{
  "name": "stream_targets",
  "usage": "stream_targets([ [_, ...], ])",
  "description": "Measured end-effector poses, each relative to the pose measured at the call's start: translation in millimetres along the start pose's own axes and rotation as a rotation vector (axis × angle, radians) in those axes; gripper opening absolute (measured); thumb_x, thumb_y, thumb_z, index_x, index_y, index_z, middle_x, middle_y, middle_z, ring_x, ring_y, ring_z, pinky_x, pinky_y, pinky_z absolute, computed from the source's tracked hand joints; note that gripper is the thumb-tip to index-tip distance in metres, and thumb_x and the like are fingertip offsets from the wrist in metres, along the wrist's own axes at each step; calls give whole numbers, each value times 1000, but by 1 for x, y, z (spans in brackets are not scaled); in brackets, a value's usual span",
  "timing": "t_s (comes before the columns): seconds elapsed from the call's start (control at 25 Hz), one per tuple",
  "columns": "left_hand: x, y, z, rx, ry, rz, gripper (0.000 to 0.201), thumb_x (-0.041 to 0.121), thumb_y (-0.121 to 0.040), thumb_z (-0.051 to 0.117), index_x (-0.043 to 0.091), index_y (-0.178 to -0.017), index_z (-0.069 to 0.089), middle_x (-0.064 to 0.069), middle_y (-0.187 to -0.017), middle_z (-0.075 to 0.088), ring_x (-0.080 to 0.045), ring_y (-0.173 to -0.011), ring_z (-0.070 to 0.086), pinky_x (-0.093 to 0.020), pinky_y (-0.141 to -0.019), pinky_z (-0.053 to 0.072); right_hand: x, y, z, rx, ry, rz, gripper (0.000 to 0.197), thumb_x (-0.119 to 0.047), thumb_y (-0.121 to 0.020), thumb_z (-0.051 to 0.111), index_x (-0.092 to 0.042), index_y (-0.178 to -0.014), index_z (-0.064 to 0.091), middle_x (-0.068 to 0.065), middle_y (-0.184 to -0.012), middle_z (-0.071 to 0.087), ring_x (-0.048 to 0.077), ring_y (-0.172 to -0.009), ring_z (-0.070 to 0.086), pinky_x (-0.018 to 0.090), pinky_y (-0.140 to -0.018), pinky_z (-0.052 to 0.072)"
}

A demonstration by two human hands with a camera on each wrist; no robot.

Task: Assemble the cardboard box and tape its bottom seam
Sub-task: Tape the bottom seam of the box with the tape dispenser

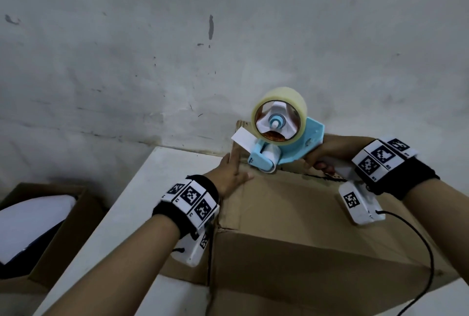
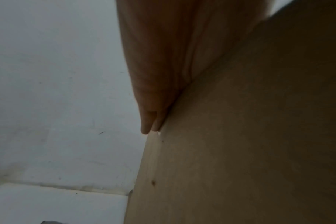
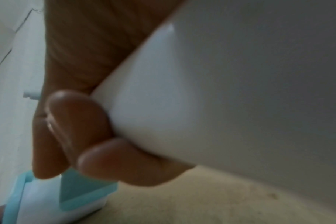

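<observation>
White bench (image 1: pixel 142 204) under your hands, scuffed grey wall (image 1: pixel 127 49) beyond. Brown corrugated cardboard box (image 1: pixel 291 214) sits between your wrists, flaps folded shut. Your left hand (image 1: pixel 232 173) lies flat, fingers straight, on its left edge. Your right hand (image 1: pixel 327 154) is wrapped round the white handle of the light-blue plastic tape dispenser (image 1: pixel 284 138), clear roll, roller on the box's far edge. Handle mostly hidden.

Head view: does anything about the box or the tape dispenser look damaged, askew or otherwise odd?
Nothing serious. The cardboard box has a small ragged tear at its near left corner, below the left hand pressed flat on it. The tape dispenser, gripped by the right hand, sits at the far edge as expected.
</observation>
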State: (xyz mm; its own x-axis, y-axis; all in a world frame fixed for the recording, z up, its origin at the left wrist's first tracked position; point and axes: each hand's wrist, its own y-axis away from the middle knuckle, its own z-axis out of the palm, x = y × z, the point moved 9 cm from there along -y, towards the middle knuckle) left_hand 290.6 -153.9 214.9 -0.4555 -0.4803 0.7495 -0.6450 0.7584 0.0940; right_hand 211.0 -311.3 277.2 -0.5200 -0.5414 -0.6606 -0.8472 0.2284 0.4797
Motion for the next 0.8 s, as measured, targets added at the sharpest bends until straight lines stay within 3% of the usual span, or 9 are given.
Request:
stream_targets([
  [0.12,0,0,-2,13,28,21,80,37,-88,51,27,-147,-2,-10,-151,30,-26,-138,31,-44,-115,27,0,2,2,2,-15,-19,25,10,-83,47,-11,-69,47,7,-53,31,14,-43,27,14,-33,24],
  [0.24,0,7,-6,26,-184,-90,77,50,-89,43,35,-145,-8,-5,-154,27,-27,-140,32,-56,-115,18,-5,7,3,28,-47,-85,30,12,-83,46,-13,-66,45,0,-42,31,6,-31,27,13,-32,20],
  [0.32,-1,13,-10,11,-419,-209,73,55,-92,34,36,-145,-13,-1,-156,23,-26,-143,24,-62,-113,5,-7,11,3,19,-44,-115,33,12,-84,46,-13,-63,43,-2,-37,31,4,-28,26,12,-32,20],
  [0.44,2,17,-14,-61,-590,-323,70,59,-92,26,35,-146,-12,0,-159,11,-18,-148,5,-62,-113,-4,-7,15,-2,-49,-79,-149,35,12,-84,44,-13,-60,39,-2,-37,31,5,-28,27,14,-33,21],
  [0.6,-2,18,-13,-83,-617,-443,68,58,-92,26,38,-145,-11,4,-160,3,-15,-148,-1,-60,-113,-8,2,20,-16,-136,-28,-187,36,11,-84,46,-13,-60,34,-4,-34,32,7,-28,27,16,-34,24],
  [0.8,0,25,-12,-41,-551,-556,61,59,-92,24,48,-142,-7,4,-159,5,-18,-148,3,-57,-114,-6,52,50,-60,-169,-51,-241,36,11,-80,49,-12,-55,38,0,-38,35,8,-31,29,18,-36,23],
])
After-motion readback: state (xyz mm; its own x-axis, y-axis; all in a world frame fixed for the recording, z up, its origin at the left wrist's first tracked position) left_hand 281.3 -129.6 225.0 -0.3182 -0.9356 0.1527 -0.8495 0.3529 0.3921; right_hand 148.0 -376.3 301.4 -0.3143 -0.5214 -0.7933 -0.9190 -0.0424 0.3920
